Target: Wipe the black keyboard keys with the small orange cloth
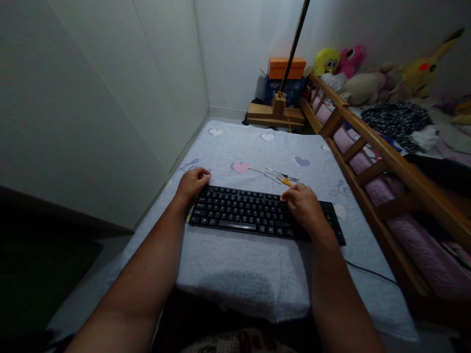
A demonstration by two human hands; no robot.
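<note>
A black keyboard point(239, 211) lies across the light blue cloth with printed hearts point(228, 255). At its upper left corner rests my left hand point(193, 184), its fingers curled together; whether they grip the edge is too small to tell. My right hand point(303, 203) is over the right part of the keyboard, fingers closed in a pinch near the back edge, and what they hold, if anything, is hidden. Just beyond that hand lies a brush with a yellow-orange handle point(285, 181), beside thin metal wire pieces point(271, 172).
A cable point(371, 272) runs off the cloth's right side. Along the right stands a wooden bed rail point(382, 154) with plush toys point(362, 88) behind it. An orange box point(287, 68) and a wooden stand point(275, 115) are at the back; a pale panel point(110, 98) stands left.
</note>
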